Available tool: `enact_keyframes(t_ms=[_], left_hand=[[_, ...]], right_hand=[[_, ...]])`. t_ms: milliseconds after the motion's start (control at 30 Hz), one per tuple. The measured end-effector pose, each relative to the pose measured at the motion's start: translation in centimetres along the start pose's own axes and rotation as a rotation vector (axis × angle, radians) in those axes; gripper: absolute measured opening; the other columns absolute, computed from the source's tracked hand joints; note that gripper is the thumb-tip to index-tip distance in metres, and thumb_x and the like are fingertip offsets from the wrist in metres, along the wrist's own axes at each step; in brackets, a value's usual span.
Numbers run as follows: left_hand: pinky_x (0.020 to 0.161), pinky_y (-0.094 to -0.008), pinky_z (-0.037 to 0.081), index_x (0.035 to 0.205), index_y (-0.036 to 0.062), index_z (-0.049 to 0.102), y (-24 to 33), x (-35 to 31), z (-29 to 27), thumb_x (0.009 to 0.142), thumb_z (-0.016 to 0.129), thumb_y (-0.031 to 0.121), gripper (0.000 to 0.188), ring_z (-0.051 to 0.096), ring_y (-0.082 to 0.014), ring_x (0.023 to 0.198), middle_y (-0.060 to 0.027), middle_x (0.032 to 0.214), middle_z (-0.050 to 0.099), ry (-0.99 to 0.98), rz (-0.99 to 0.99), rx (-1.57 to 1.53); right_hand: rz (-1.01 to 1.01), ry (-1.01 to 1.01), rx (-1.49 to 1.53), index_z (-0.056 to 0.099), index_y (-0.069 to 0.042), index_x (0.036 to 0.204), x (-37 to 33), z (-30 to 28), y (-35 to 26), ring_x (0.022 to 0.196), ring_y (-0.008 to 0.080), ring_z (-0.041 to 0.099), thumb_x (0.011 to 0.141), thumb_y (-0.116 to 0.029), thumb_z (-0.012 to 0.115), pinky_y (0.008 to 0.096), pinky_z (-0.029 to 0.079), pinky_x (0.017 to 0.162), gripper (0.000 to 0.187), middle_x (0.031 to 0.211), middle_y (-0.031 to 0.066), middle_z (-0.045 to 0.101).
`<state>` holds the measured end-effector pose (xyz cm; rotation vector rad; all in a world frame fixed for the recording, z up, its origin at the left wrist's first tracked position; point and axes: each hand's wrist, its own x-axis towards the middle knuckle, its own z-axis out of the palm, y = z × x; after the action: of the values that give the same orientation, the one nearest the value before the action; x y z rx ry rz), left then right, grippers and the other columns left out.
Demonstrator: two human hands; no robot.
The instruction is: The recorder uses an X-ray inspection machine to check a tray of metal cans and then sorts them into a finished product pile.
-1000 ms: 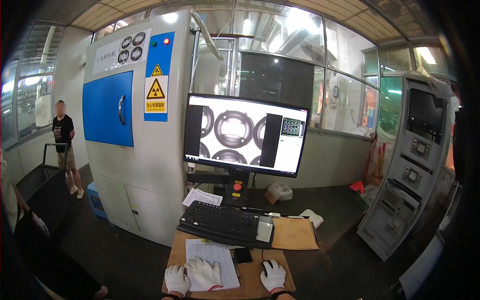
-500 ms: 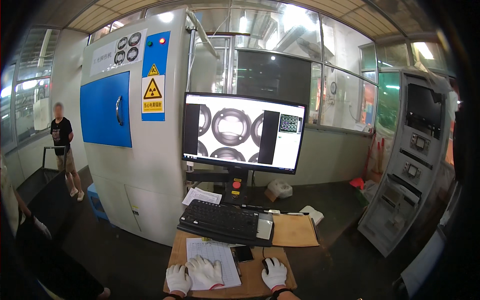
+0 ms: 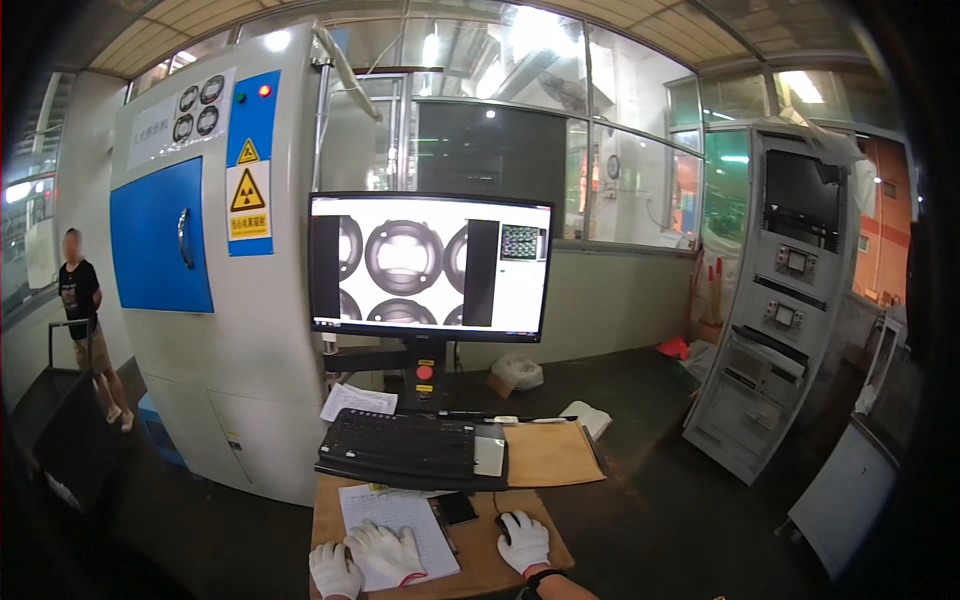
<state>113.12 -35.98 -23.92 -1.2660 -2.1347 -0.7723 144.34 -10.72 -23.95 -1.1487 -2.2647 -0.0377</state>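
Mouse (image 3: 505, 520) hidden under right hand (image 3: 524, 541); forearms cropped (bottom edge).

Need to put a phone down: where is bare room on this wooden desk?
Little: a bare strip of wooden desk left of the paper sheet, and a patch between black phone and mouse hand, the right hand. The left hand covers the sheet; the keyboard and brown folder fill the back.

We are seeing a room that is mostly dim, with bright ceiling lamps (image 3: 540, 25) shining far up and making glare on the glass wall (image 3: 630, 170). The monitor (image 3: 430, 265) is glowing white and lighting the desk (image 3: 530, 545) near us. The floor (image 3: 660, 480) is lying in shadow. Straight edges are bending near the rim, and the corners are going black. The far left is looking blurry.
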Motion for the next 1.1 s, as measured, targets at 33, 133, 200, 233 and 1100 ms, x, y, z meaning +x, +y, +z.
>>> enact_keyframes(t_ms=[33,133,200,233,1100], left_hand=[[0.100,-0.0498,0.048,0.106,0.0087,0.070,0.0,0.0,-0.1,0.083,0.066,0.016,0.025,0.063,-0.0371,0.110,-0.0162,0.111,0.070,0.011,-0.009,0.008],[0.098,-0.0499,0.049,0.105,0.0085,0.071,0.0,0.1,-0.1,0.083,0.067,0.016,0.023,0.064,-0.0374,0.107,-0.0163,0.109,0.070,0.037,0.016,0.011],[0.098,-0.0498,0.049,0.105,0.0085,0.071,-0.1,0.1,0.1,0.083,0.067,0.016,0.023,0.064,-0.0375,0.107,-0.0161,0.109,0.070,0.034,0.008,0.017],[0.098,-0.0497,0.049,0.105,0.0086,0.071,-0.2,0.0,0.3,0.083,0.067,0.016,0.024,0.064,-0.0374,0.108,-0.0161,0.109,0.070,0.028,0.013,0.015],[0.101,-0.0500,0.048,0.107,0.0079,0.070,-0.3,-0.3,0.7,0.084,0.066,0.017,0.025,0.063,-0.0378,0.110,-0.0166,0.110,0.069,0.021,0.001,0.007]], right_hand=[[-0.004,-0.015,0.012,0.063,-0.020,0.131,0.0,0.0,-0.1,0.103,0.0396,0.064,0.082,-0.034,0.069,0.0534,0.051,0.090,0.051,0.132,0.0126,0.062],[0.010,-0.029,0.006,0.063,-0.020,0.131,0.0,-0.2,-0.2,0.103,0.0400,0.064,0.083,-0.033,0.068,0.0529,0.051,0.090,0.050,0.133,0.0126,0.061],[0.017,-0.045,0.007,0.063,-0.020,0.131,0.0,-0.2,-0.2,0.103,0.0401,0.064,0.084,-0.033,0.068,0.0528,0.051,0.090,0.050,0.134,0.0128,0.061],[0.011,-0.029,0.006,0.063,-0.020,0.131,0.0,-0.2,-0.1,0.102,0.0400,0.064,0.084,-0.033,0.068,0.0527,0.051,0.090,0.050,0.133,0.0129,0.061],[-0.024,0.021,-0.012,0.065,-0.023,0.130,-0.2,0.5,0.3,0.098,0.0380,0.065,0.083,-0.033,0.068,0.0537,0.053,0.086,0.048,0.133,0.0109,0.062]])
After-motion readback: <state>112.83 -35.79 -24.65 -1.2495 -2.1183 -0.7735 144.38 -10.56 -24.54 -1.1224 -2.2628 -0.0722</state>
